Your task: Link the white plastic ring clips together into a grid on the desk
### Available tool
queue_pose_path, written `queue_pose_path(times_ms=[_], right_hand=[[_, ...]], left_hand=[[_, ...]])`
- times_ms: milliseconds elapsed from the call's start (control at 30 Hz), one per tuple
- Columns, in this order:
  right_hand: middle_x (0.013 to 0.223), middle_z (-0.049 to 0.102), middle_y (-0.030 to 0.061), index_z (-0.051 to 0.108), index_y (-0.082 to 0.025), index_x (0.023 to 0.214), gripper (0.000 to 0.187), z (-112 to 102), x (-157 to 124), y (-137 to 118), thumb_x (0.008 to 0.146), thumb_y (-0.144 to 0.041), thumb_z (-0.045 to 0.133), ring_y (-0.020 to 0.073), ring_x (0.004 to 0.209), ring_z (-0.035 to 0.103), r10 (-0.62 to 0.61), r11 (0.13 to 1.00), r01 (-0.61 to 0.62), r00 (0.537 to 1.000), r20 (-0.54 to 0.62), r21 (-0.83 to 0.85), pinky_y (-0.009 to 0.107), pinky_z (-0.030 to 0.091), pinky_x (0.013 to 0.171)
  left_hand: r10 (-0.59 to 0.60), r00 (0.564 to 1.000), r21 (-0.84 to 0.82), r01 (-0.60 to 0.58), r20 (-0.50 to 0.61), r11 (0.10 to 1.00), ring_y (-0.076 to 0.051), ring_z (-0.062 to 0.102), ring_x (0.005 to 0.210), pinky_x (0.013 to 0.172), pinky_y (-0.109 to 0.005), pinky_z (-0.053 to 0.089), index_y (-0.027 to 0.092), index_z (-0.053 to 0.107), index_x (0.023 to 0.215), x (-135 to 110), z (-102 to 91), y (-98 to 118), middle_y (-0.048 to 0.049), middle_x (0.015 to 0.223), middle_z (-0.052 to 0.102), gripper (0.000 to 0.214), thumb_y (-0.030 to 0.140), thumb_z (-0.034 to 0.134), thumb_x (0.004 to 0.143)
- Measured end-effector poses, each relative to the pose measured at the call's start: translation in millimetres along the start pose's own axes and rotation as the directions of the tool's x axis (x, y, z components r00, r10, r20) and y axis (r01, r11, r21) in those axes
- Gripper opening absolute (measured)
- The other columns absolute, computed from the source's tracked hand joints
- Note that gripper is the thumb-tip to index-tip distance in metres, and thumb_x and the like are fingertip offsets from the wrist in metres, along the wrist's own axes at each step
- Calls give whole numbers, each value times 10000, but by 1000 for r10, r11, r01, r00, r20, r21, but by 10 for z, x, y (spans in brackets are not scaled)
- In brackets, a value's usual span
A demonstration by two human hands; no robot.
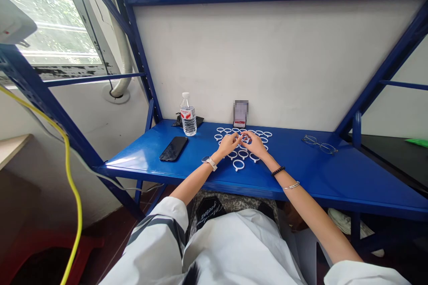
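Several small white plastic rings (238, 165) lie in rows on the blue metal shelf (317, 173). My left hand (228, 144) and my right hand (254, 144) meet over the middle of the rows. Their fingertips are pinched together on one white ring between them. A watch sits on my left wrist; a bead bracelet and a thin bangle are on my right forearm.
A water bottle (188, 115) stands at the back left, a black phone (173, 148) lies in front of it, and a dark object lies behind the bottle. A small card box (240, 115) leans on the wall. Glasses (319, 144) lie at the right. A yellow cable (72, 187) hangs left.
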State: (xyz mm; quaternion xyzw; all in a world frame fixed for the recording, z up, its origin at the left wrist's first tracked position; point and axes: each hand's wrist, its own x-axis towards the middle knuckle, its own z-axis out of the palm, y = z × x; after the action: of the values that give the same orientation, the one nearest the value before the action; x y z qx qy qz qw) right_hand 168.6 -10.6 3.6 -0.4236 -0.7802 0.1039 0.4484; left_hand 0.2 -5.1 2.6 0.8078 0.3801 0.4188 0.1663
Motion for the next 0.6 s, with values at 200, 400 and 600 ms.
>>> queue_pose_path(times_ms=[200,400,600], right_hand=[[1037,656,88,607,-224,1095,353,-2,-4,1,789,-400,623,245,844,619,4,1000,-4,1000,10,-1,395,532,717],[1065,650,91,603,-220,1105,366,2,-8,20,788,-400,627,243,850,619,8,1000,-8,1000,22,13,402,535,724],[1070,650,98,603,-226,1123,385,-10,-10,-3,789,-415,639,256,872,622,10,1000,-10,999,33,9,411,542,727]], left_hand=[[5,1000,3,-5,4,1000,-107,437,454,482,-232,262,158,558,785,-1,1,1,7,526,533,494,576,342,937],[36,999,15,-36,10,999,-100,418,460,486,-226,250,158,561,788,-1,3,-29,13,535,519,510,580,319,942],[27,1000,24,-27,14,999,-103,395,465,486,-231,236,160,557,762,9,-9,-26,18,522,478,527,593,313,937]])
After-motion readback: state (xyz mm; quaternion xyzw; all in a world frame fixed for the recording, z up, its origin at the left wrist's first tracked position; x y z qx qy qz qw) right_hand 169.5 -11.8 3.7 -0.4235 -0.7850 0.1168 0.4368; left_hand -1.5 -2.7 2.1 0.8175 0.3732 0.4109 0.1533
